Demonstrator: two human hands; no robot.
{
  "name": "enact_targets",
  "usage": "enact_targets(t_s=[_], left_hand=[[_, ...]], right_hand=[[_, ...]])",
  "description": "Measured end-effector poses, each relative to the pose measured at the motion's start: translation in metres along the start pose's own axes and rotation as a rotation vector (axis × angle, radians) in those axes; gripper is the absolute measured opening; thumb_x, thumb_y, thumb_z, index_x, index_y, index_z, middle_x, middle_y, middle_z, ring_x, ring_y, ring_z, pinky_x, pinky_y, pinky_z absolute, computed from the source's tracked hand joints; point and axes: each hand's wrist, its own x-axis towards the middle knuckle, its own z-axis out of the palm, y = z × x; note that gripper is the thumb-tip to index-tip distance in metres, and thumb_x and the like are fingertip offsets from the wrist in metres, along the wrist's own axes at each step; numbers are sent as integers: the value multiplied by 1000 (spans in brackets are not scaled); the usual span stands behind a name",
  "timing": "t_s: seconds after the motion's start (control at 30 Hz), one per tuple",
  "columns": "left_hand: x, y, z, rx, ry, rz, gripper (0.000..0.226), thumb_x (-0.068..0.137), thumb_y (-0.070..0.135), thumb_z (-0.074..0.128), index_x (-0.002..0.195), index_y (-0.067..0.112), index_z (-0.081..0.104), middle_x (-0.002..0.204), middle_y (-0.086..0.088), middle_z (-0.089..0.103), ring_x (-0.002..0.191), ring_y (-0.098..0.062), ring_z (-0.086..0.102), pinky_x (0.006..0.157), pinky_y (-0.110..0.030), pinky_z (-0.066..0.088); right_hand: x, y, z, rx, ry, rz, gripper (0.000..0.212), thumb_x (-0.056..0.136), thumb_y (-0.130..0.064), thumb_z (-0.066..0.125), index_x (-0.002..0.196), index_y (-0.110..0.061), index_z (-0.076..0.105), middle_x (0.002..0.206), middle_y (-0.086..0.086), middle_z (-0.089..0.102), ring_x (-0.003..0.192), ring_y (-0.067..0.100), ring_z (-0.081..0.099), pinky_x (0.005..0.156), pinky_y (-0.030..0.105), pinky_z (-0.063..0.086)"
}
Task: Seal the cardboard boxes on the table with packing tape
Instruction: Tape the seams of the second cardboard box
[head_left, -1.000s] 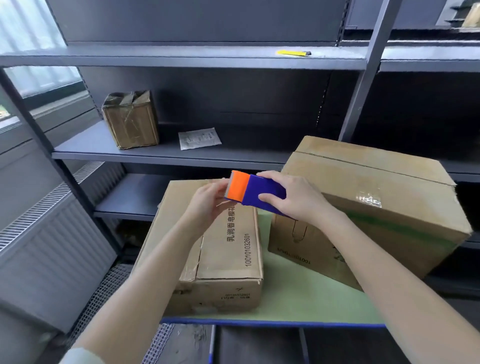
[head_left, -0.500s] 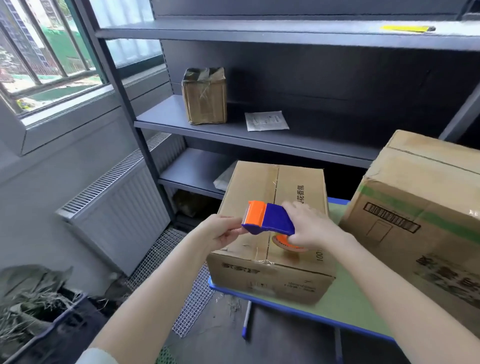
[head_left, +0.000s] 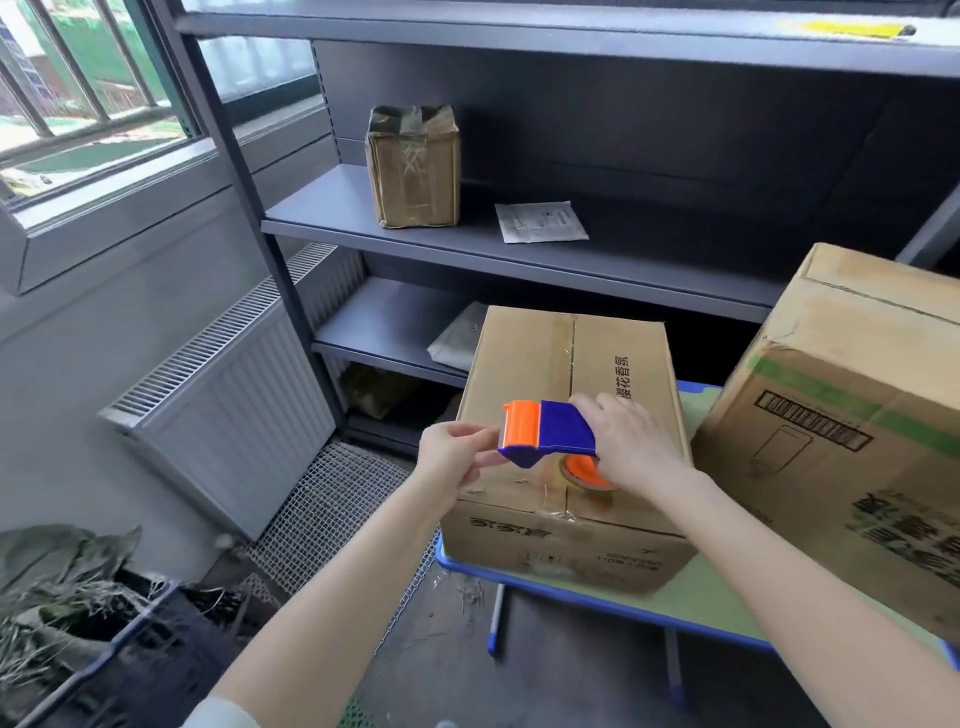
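One dispenser (head_left: 551, 432), gripped by left hand (head_left: 451, 458) and right hand (head_left: 635, 446), hovers over small box (head_left: 524, 371) beside large box (head_left: 852, 364).

Deep blue on the tape dispenser (head_left: 563, 431), bright orange at its front end, orange again on the core of the tape roll (head_left: 587, 475) underneath. Plain kraft brown for the box (head_left: 524, 374), black printed characters on top. Same brown on the bigger box (head_left: 831, 415), plus a green band and a black barcode. Pale green table (head_left: 691, 608) top, blue edge. Dark grey shelving (head_left: 467, 244), white ribbed radiator (head_left: 234, 415).
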Motion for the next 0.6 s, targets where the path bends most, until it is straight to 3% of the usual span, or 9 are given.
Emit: enact_targets(t_s=[0.17,0.27,0.33,0.43,0.53,0.6], left_hand=[[-1,-1,-9,80,103,116,9,86,10,66,77,13,65,84,-14,70,71,-20,70,42,-18,32],[-7,-2,-22,52,82,110,5,87,9,65,83,8,67,76,-12,68,50,-6,62,42,-17,33],[-11,-4,-33,51,80,105,7,87,9,65,90,3,69,68,-8,65,38,0,52,40,-16,34],[-13,-11,-60,71,187,144,8,86,9,67,87,2,70,59,-3,64,40,1,55,39,-12,38],[-15,-19,-80,119,204,146,11,85,14,69,83,3,70,55,2,64,44,0,58,45,-13,40],[-17,-24,-83,132,201,126,11,86,15,69,79,6,68,58,0,63,44,1,57,52,-16,42]], right_hand=[[-5,-8,2,98,-16,-5,86,86,-20,64,149,-32,7,124,5,47,112,19,44,82,28,44],[-8,-19,1,80,11,-86,89,90,-22,56,143,-50,-10,110,5,46,101,18,46,77,28,43],[-9,-27,-2,72,40,-136,85,92,-22,52,139,-55,-12,104,4,45,97,19,47,75,28,42],[-13,-31,-7,63,42,-180,76,95,-19,42,135,-62,-6,96,3,44,91,19,44,72,28,36],[-18,-28,-9,25,21,-214,84,94,-19,43,122,-70,-19,96,3,45,92,18,46,74,31,44],[-22,-28,-11,19,-4,-224,80,95,-19,43,131,-66,-11,96,2,44,90,18,45,73,30,42]])
